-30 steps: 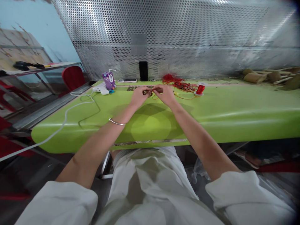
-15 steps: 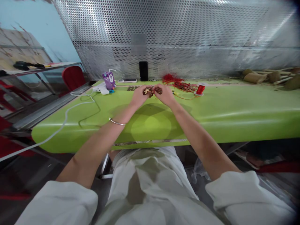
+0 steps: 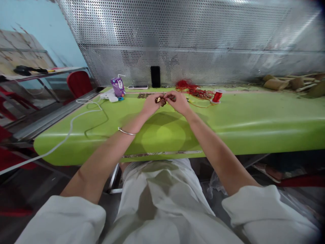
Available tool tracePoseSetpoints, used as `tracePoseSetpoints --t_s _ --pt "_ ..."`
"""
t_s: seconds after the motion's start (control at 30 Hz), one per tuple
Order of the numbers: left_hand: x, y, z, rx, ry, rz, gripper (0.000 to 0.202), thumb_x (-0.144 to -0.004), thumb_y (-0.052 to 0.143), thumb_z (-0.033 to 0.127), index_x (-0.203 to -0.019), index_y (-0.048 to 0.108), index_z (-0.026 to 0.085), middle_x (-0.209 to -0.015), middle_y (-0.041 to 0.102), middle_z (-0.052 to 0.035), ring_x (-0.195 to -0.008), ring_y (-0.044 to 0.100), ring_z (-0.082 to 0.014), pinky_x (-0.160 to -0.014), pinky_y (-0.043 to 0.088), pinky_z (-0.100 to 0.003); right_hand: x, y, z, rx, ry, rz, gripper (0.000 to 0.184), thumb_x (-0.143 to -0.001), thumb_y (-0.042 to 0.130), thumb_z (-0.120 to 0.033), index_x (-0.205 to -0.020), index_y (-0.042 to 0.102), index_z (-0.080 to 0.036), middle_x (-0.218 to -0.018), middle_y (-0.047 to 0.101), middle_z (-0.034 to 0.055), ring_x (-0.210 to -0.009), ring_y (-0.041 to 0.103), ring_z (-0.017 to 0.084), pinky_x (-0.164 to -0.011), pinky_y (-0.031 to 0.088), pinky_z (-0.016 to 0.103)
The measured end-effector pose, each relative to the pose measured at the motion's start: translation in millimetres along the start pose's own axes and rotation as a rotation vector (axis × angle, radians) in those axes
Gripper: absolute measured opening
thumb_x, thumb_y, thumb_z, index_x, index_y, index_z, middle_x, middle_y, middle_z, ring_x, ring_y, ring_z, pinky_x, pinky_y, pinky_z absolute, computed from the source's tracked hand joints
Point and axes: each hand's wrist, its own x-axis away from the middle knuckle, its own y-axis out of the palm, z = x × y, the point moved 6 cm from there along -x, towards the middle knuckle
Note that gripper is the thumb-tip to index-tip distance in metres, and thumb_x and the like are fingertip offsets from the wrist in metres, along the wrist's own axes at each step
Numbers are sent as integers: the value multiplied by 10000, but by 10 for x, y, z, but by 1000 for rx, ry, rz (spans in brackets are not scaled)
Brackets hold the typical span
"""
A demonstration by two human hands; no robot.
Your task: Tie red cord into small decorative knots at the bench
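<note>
From above the lap (image 3: 162,196), the head camera faces forward and down across the nearby green table (image 3: 254,128).

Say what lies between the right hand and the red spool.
In the head view, a thin strand and a small yellow item lie on the green table between the right hand and the red spool; tangled red thread sits farther back.

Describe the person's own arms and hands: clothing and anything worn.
Loose white sleeves leave both forearms bare. A thin silver bangle circles the left one. The left hand and right hand wear no gloves; rings are too small to tell.
</note>
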Motion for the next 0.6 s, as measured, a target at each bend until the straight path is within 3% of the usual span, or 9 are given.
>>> tracePoseSetpoints --t_s 0.2,0.37,0.6 --pt "1 9 -3 -16 1 -32 83 -814 635 175 -792 715 186 -674 657 -2 -606 542 -139 -594 402 -260 1 -12 -14 47 -9 -17 95 -812 652 -173 -818 726 -232 -926 717 37 -848 659 184 -813 563 342" --pt "6 9 7 -32 14 -31 65 -812 654 181 -754 684 185 -670 657 -4 -580 539 -130 -591 408 -261 -7 -26 -23 35 -32 0 140 -803 646 -115 -847 739 -211 -938 724 43 -830 660 186 -809 570 352" --pt "-2 23 -41 14 -13 -11 61 -830 649 205 -778 644 174 -655 653 -8 -505 524 -107 -543 423 -247 -22 -6 42 -100 -26 4 180 -820 622 -115 -949 720 -191 -973 727 58 -872 685 178 -852 570 339"
